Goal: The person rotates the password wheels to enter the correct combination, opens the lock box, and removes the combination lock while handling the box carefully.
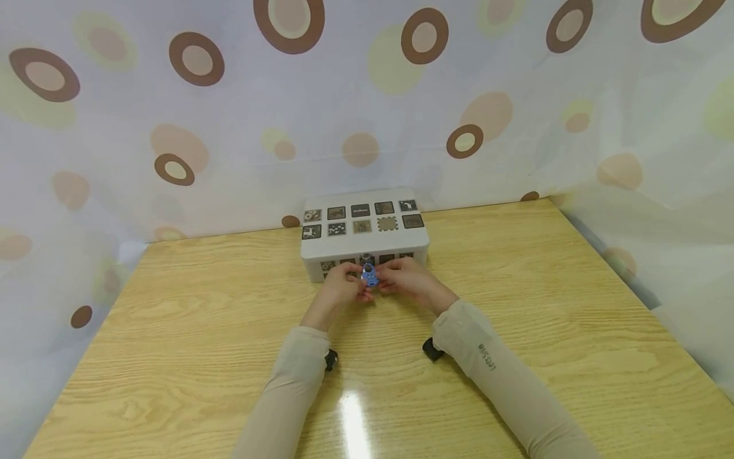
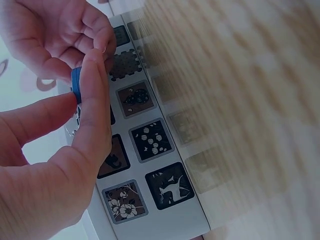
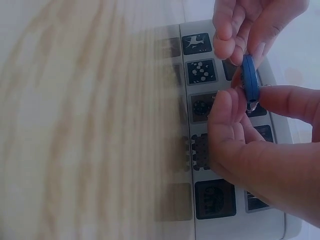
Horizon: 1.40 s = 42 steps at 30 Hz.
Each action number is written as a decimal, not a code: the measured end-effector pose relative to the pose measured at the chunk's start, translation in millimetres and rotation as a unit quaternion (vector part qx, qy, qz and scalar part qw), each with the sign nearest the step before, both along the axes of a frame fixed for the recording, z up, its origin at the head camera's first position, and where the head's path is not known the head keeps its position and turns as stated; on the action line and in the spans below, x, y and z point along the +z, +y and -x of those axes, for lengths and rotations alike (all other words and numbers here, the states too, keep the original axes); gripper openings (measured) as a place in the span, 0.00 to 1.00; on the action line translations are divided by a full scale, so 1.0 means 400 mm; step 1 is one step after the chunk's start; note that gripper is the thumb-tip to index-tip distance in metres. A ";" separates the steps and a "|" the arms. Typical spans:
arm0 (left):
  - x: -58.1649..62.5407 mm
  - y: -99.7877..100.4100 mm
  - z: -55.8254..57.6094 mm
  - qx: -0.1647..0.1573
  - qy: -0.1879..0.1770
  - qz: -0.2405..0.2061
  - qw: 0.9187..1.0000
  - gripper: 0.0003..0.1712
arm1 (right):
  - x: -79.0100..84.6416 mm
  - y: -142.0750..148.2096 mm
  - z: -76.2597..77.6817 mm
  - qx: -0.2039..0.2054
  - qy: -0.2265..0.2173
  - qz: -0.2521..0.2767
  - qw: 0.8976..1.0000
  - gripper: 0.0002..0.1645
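A small blue padlock (image 1: pixel 369 276) with a shackle at its top is held up before the front of a white box (image 1: pixel 373 242), close to the box's metal clasp (image 1: pixel 366 257). From the left side, my left hand (image 1: pixel 339 287) pinches the padlock between thumb and fingers. My right hand (image 1: pixel 410 281) pinches its other side. The right wrist view shows the padlock (image 3: pixel 251 80) edge-on between both hands' fingertips. Whether the shackle passes through the clasp cannot be made out.
The box's lid and front carry square printed pictures. It stands on a wood-grain table (image 1: pixel 218 331) near the back edge. Behind hangs a white curtain (image 1: pixel 332 95) with brown, peach and yellow circles. Black straps show at both sleeves.
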<state>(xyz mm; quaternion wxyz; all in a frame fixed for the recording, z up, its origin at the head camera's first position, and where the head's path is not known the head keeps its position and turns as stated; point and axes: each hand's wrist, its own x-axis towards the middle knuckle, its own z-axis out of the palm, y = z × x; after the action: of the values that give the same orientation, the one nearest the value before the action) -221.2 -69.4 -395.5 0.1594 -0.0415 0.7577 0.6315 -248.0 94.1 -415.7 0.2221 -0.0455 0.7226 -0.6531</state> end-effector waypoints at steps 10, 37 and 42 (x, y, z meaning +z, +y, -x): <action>-0.003 0.001 0.000 0.006 0.004 -0.010 1.000 0.19 | -0.002 -0.001 0.002 -0.008 -0.003 0.005 1.000 0.21; -0.002 -0.015 0.004 -0.003 0.031 0.079 0.996 0.10 | 0.000 -0.018 -0.008 -0.035 -0.038 0.040 0.998 0.21; -0.004 -0.018 0.001 -0.013 0.054 0.135 0.989 0.15 | 0.000 -0.019 -0.009 -0.032 -0.040 0.047 0.998 0.21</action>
<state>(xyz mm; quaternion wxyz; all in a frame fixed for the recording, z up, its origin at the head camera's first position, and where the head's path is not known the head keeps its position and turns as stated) -221.7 -76.6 -397.0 0.1195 -0.0185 0.8439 0.5227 -244.2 86.4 -415.6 0.2272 -0.0064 0.6828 -0.6943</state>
